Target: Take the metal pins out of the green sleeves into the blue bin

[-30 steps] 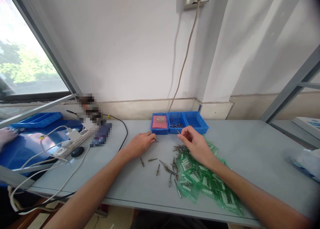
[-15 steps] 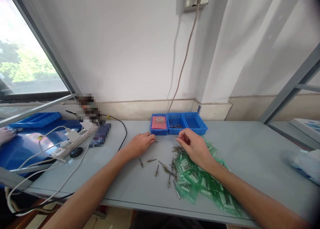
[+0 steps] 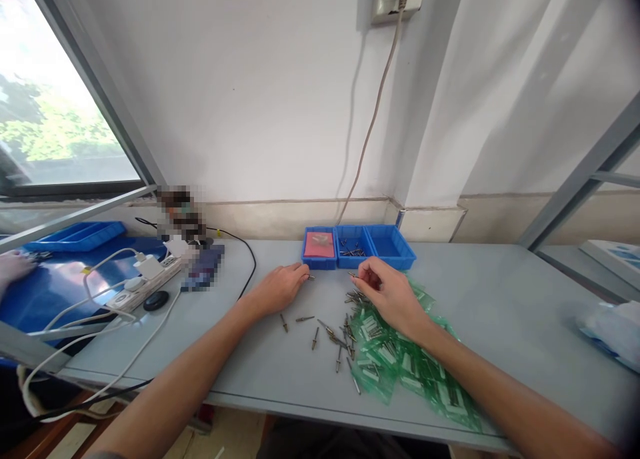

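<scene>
My left hand point(image 3: 284, 287) is closed, its fingertips pinching a small metal rivet point(image 3: 311, 277) just in front of the red-filled blue bin point(image 3: 320, 263). My right hand point(image 3: 381, 287) is closed too, with a rivet point(image 3: 352, 274) between thumb and fingers, in front of the middle bin point(image 3: 353, 261), where several rivets lie. Under and beside my right wrist are green plastic bags point(image 3: 410, 362) with metal pieces inside. Loose rivets point(image 3: 337, 339) are scattered on the grey table between my forearms.
A blue compartment point(image 3: 393, 244) adjoins the middle bin. At left are a power strip point(image 3: 150, 282), cables, a black round object point(image 3: 156, 300), and another person's hand point(image 3: 16, 269) near a blue tray point(image 3: 80, 235). A plastic bag point(image 3: 613, 329) lies at far right.
The view has shifted slightly. My left hand has moved a little up toward the bins with its rivet; my right hand keeps nearly the same place and pinch.
</scene>
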Available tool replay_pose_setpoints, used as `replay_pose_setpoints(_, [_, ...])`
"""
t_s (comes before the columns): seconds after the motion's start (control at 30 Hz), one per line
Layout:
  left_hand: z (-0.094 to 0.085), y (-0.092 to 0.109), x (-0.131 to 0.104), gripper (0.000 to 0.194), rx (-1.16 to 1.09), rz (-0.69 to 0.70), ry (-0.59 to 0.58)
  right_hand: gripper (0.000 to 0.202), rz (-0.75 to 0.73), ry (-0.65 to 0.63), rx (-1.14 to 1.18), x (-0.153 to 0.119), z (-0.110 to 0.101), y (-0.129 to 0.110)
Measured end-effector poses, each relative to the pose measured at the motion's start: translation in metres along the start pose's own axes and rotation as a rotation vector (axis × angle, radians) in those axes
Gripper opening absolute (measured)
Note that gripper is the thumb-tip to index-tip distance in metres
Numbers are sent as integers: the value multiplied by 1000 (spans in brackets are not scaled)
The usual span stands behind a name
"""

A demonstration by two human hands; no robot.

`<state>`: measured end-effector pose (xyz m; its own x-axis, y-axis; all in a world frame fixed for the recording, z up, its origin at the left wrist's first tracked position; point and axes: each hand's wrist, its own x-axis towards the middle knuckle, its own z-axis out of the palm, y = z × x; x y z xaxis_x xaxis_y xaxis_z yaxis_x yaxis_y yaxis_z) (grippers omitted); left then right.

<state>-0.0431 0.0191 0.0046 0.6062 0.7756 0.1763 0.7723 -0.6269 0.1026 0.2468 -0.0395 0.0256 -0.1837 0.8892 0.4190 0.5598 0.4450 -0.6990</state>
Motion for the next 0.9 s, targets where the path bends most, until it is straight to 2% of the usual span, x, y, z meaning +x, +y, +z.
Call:
replay_pose_setpoints(0.33, [0,1,-1,34,-12,-21,-18,13,-45,12,-20,-1,0,-1])
replay_pose_setpoints(0.5, [2,-1,0,32,-27,-30,-8,20,-80,20,14,0,-2,-1])
replay_pose_setpoints(0.63, [3,-1,0,31,-60,-28,6,28,-7,-25,132,2,-1,0])
replay_pose_setpoints(0.9, [2,1,0,33,-71,-13,20,38,227,-98,591,6,3,-1])
